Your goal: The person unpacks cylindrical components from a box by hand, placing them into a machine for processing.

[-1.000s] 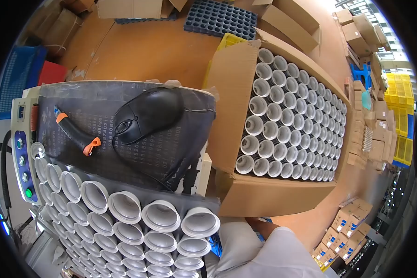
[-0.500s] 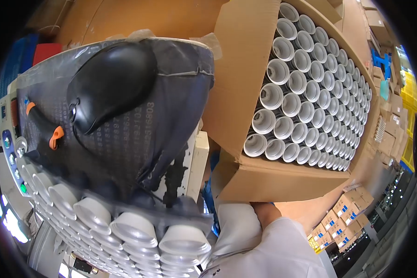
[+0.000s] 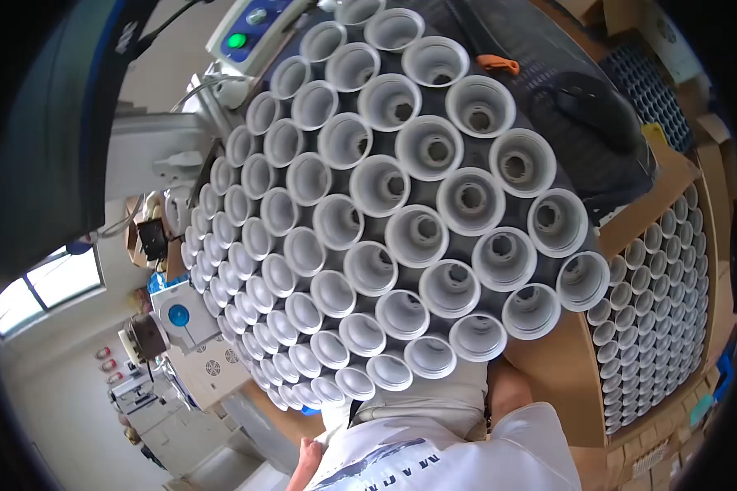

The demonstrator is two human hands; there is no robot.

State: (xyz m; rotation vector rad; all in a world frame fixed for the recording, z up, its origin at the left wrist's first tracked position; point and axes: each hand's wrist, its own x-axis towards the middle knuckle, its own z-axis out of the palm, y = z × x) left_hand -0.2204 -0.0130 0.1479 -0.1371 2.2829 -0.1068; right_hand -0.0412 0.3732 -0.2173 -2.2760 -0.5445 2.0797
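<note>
A large array of white plastic cups [image 3: 428, 237] fills the middle of the view, open ends towards the camera, with dark gaps between them. Below its lower left edge, beside the white shirt, is a small part of my left hand [image 3: 308, 460]; its fingers are too unclear to read. My right forearm [image 3: 509, 389] comes out of the sleeve and passes behind the lower right cups, which hide my right hand. Whether either hand touches the cups cannot be seen.
An open cardboard box [image 3: 561, 360] with many more white cups stands at the right. A black computer mouse [image 3: 595, 110] and an orange-trimmed tool [image 3: 498, 64] lie at the upper right. A control panel with a green button [image 3: 237, 40] is at the top, and a window [image 3: 45, 292] at the left.
The view has swung left. The cup array, low at the left before, now fills the middle; the mouse and cardboard box have shifted right. Part of my left hand has come into view.
</note>
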